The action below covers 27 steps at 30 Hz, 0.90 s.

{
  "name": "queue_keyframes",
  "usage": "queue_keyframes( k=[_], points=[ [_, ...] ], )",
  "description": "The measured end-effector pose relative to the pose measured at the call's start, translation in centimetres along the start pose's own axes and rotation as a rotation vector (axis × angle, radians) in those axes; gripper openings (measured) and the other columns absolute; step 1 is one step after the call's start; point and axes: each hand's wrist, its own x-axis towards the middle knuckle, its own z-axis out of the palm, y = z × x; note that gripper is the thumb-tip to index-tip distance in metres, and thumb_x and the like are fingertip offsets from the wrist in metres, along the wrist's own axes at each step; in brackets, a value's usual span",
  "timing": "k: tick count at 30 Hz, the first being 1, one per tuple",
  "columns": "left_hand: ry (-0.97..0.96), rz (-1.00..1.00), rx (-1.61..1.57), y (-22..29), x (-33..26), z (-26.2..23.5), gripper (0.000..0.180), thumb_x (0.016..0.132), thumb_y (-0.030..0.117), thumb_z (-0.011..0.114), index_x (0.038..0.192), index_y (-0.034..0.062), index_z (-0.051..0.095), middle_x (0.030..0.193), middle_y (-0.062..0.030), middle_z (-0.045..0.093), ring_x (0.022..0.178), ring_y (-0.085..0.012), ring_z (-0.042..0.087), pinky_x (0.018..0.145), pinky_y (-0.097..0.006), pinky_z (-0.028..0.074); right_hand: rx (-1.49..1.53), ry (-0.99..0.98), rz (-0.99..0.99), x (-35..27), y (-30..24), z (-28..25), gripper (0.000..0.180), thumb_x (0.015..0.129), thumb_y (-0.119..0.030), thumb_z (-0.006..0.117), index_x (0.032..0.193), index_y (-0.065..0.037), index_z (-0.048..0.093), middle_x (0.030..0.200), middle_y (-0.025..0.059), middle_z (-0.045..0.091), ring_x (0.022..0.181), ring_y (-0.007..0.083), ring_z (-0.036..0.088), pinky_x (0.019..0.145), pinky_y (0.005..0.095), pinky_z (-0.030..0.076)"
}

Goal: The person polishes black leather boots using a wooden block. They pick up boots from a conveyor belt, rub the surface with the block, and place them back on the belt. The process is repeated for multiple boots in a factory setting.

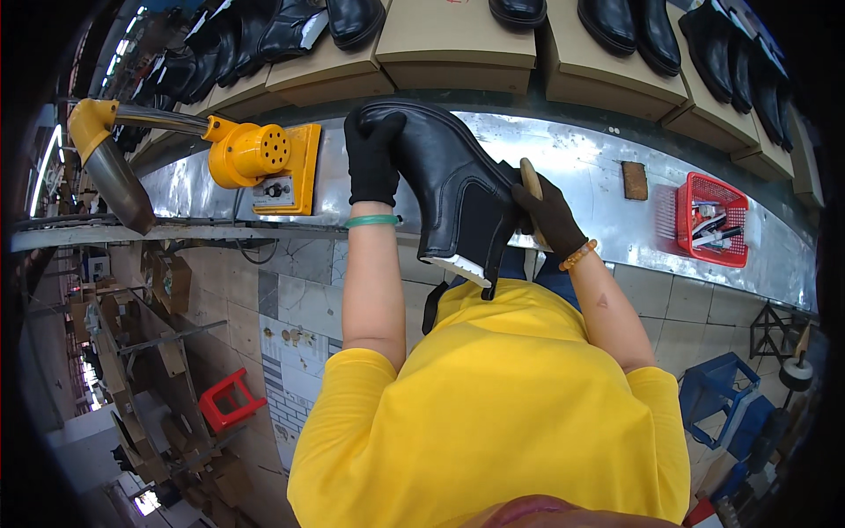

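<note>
A black leather ankle boot (444,176) with an elastic side panel and white lining at its opening is held over the near side of the metal bench. My left hand (373,158), in a black glove, is closed round its toe end. My right hand (553,211), also gloved in black, grips a wooden brush (532,189) close to the heel side of the boot. Only the brush's pale wooden back shows clearly; its bristle side is mostly hidden. The boot is tilted, its opening toward my body.
A yellow blower (246,154) with a metal nozzle stands left on the metal bench (598,220). To the right are a brown block (634,180) and a red basket (711,220) of small tubes and tools. Cardboard boxes (458,44) with black boots line the far side.
</note>
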Motion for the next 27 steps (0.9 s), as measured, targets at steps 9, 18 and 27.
queue_keyframes(
  k=[9, 18, 27],
  points=[
    [0.038, 0.014, 0.09, -0.4, 0.4, 0.2, 0.075, 0.066, 0.017, 0.077, 0.13, 0.0037, 0.04, 0.121, -0.0167, 0.048, 0.111, -0.0276, 0.048, 0.096, -0.035, 0.041, 0.03, 0.026, -0.015, 0.2, -0.1, 0.1, 0.036, 0.085, -0.029, 0.063, 0.109, -0.003, 0.054, 0.073, 0.0028, 0.055, 0.051, 0.0087, 0.05, 0.047, 0.0229, 0.041],
    [-0.123, -0.088, -0.206, -2.4, 1.3, -3.3, 0.053, 0.077, 0.012, 0.07, 0.124, 0.0089, 0.046, 0.113, -0.0094, 0.054, 0.105, -0.0233, 0.053, 0.092, -0.035, 0.045, -0.126, -0.004, -0.064, 0.2, 0.6, 0.2, 0.05, 0.082, -0.027, 0.067, 0.121, -0.001, 0.052, 0.081, 0.0062, 0.06, 0.058, 0.0096, 0.054, 0.05, 0.0226, 0.044],
    [-0.104, -0.264, -0.418, -4.1, 0.9, -5.6, 0.037, 0.081, 0.025, 0.066, 0.113, 0.0069, 0.058, 0.112, -0.0104, 0.059, 0.105, -0.0251, 0.056, 0.096, -0.038, 0.044, -0.229, -0.098, -0.079, -0.1, 0.4, 0.3, 0.061, 0.077, -0.021, 0.07, 0.13, -0.003, 0.046, 0.09, 0.0088, 0.06, 0.066, 0.0125, 0.056, 0.058, 0.0238, 0.048]
  ],
)
